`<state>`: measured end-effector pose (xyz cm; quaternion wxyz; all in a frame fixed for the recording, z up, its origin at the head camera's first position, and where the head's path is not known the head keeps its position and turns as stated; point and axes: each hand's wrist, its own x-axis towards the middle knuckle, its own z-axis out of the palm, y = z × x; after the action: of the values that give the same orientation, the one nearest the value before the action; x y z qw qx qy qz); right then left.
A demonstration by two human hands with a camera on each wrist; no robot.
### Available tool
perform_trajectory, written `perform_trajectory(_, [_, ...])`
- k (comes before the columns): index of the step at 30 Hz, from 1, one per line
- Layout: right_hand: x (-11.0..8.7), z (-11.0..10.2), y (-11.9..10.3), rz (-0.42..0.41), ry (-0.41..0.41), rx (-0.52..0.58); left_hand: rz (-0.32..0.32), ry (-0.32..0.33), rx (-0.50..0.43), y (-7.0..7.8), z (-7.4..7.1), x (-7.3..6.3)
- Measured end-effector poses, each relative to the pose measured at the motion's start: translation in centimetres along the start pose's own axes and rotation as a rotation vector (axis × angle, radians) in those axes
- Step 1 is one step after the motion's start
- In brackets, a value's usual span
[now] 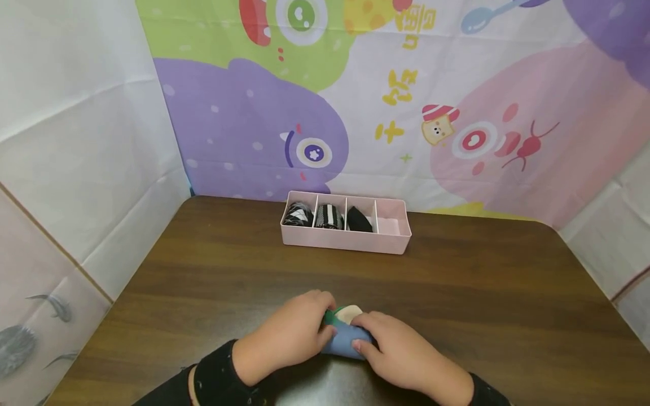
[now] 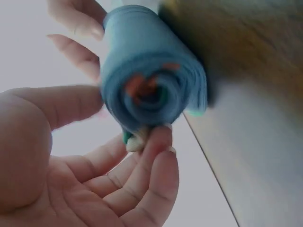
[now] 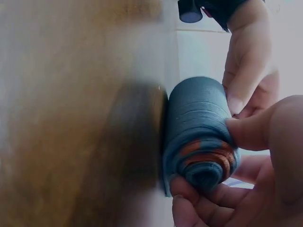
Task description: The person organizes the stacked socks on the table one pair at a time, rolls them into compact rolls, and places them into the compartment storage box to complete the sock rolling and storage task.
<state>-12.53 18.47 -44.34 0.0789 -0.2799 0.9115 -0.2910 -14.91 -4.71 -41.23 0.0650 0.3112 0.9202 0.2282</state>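
Note:
A rolled-up blue sock (image 1: 344,340), with green and cream cloth showing at its far side, lies on the table near the front. My left hand (image 1: 294,330) grips its left end, thumb on the near side and fingers around the far side. At the right end my right hand (image 1: 398,349) holds the roll the same way. In the left wrist view, the spiral end of the sock (image 2: 137,61) shows orange inside, with the fingertips under it. Orange bands also mark the other end of the sock (image 3: 199,106) in the right wrist view.
Against the back of the brown wooden table (image 1: 228,259) stands a pink divided box (image 1: 345,241). Three of its compartments hold dark rolled socks (image 1: 329,217), patterned or plain black; the right one is empty. A cartoon-print cloth (image 1: 376,163) hangs behind.

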Motion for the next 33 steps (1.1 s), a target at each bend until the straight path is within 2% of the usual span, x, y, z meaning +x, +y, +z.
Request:
perform_trajectory(2, [0.3, -0.1, 0.5, 0.031, 0.009, 0.052, -0.015, -0.014, -0.015, 0.0, -0.2, 0.1])
perform_trajectory(8, [1.2, -0.6, 2.2, 0.146, 0.014, 0.347, -0.053, -0.033, -0.024, -0.1, -0.4, 0.5])
perform_trajectory(10, [1.4, -0.7, 2.5, 0.167, 0.011, 0.398, -0.054, -0.033, -0.022, -0.2, -0.3, 0.6])
perform_trajectory(13, [1.5, -0.7, 2.6, 0.163, 0.025, 0.349, -0.044, -0.041, -0.026, -0.5, -0.2, 0.7])
perform_trajectory(16, [1.4, -0.7, 2.2, 0.126, 0.079, 0.196, -0.028, -0.043, -0.031, -0.8, -0.1, 0.7])
perform_trajectory(20, [0.9, -0.8, 1.3, -0.003, 0.142, -0.043, -0.027, -0.054, -0.034, -1.1, 0.1, 0.9])
perform_trajectory(23, [0.4, -1.0, 0.7, -0.097, 0.127, -0.223, -0.053, -0.095, -0.059, -1.2, 0.3, 1.0])
perform_trajectory(25, [0.2, -1.1, 0.5, -0.128, 0.103, -0.297, -0.074, -0.13, -0.092, -1.1, 0.4, 1.1])
perform_trajectory(28, [-0.1, -1.1, 0.2, -0.136, 0.068, -0.309, -0.094, -0.166, -0.145, -1.1, 0.6, 1.2])
perform_trajectory(33, [-0.1, -1.2, 0.6, -0.069, -0.021, -0.097, -0.081, -0.16, -0.151, -1.0, 1.0, 1.1])
